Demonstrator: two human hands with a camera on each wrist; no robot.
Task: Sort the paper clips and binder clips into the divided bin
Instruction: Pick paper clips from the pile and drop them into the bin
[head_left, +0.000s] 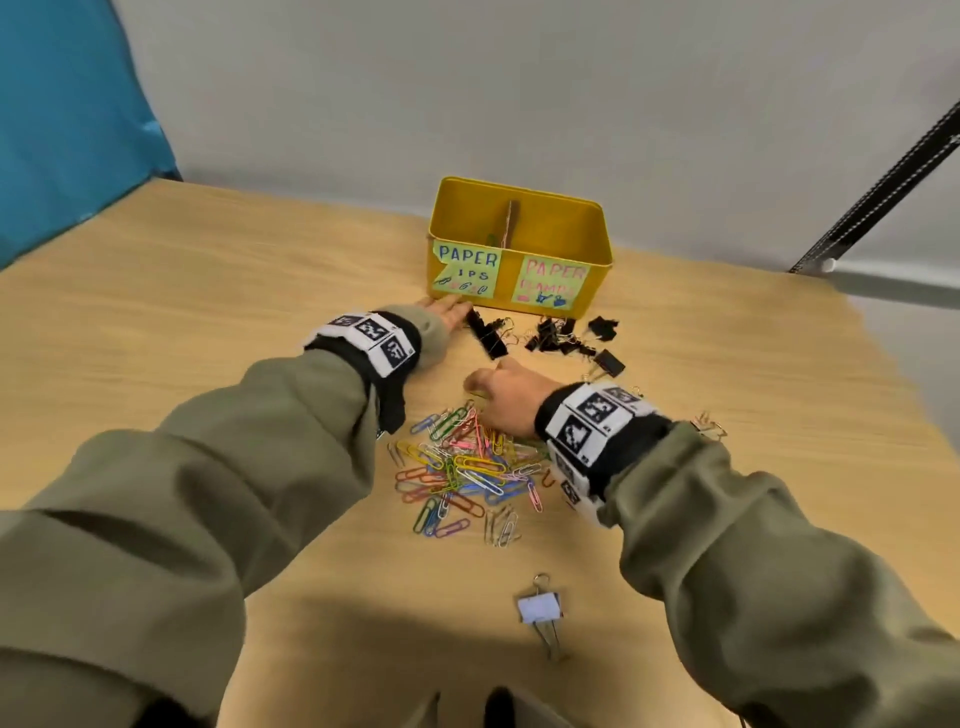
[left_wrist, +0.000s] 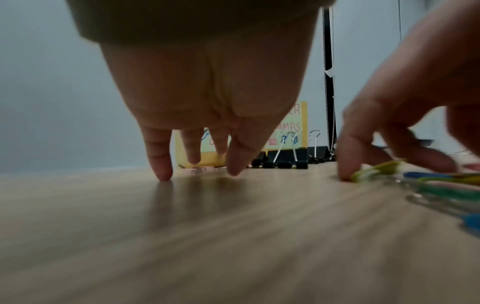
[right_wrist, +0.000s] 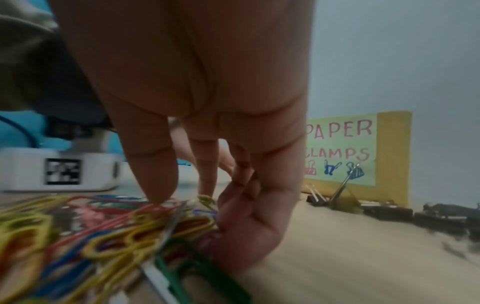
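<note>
Right hand (head_left: 506, 397) sat on the far edge of the paper clips (head_left: 462, 467), fingers (right_wrist: 153, 164) spread and bent down onto the heap, tips touching wire. Whether any clip was actually pinched, cannot tell; thumb was tucked at the pile's side. Left hand (head_left: 444, 314) lay flat on the counter (head_left: 208, 291), fingers straight and apart, holding nothing, just in front of the bin (head_left: 519, 249), under its paper-clip label. Binder clips (head_left: 550, 335) were scattered beyond the right hand, between it and the bin; one pale binder clip (head_left: 539, 608) lay behind both hands, near the person. Most items looked unsorted; bin contents mostly hidden.

Risks: clips were tangled, so a lift would likely drag extras that drop en route. Flat wire on a smooth counter could slip from the fingertips. The black binder clips beside the left hand could get knocked or swept into the wrong half. The stray pale clip could be missed.
</note>
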